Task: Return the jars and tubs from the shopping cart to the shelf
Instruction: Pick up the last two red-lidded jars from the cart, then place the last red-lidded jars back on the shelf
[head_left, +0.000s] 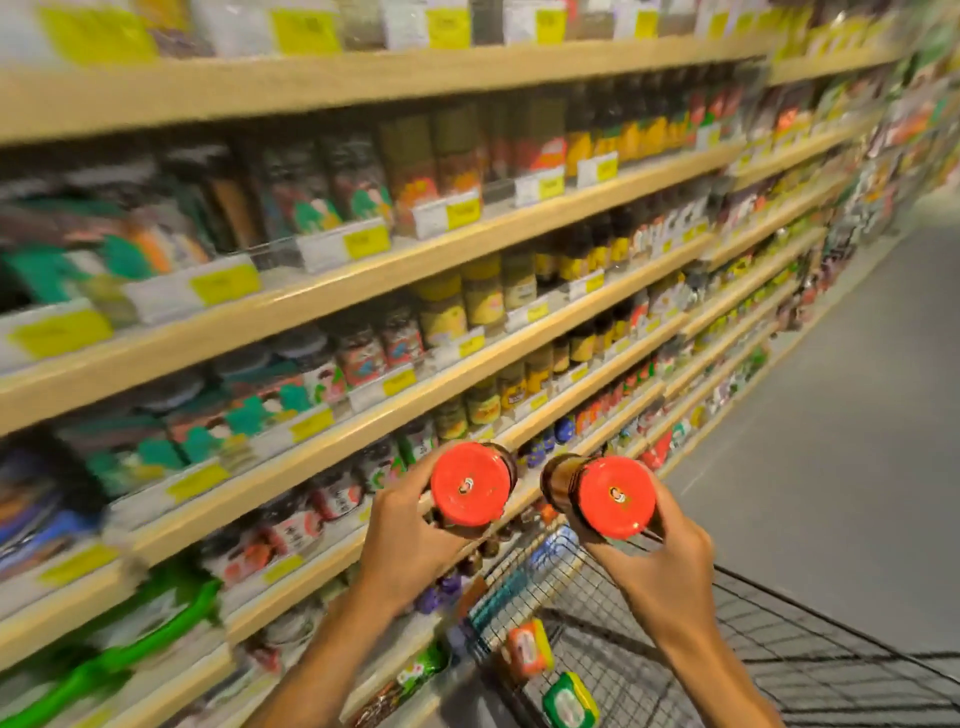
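I hold two dark glass jars with red lids above the cart, lids facing me. My left hand (402, 540) grips the left jar (470, 483) from below. The right jar (615, 496) sits in my right hand (657, 564), also gripped from below. Both jars hover in front of the wooden shelf unit (322, 452), at the level of its lower rows. Below my hands stands the black wire shopping cart (779, 654). An orange-lidded tub (527, 647) and a green-and-yellow tub (571, 701) lie in the cart near its left side.
The shelf rows run from the left to the far right, packed with jars, bottles and packets behind yellow price tags (366, 241). Grey aisle floor (831, 415) stretches on the right beside the cart. The view is blurred by motion.
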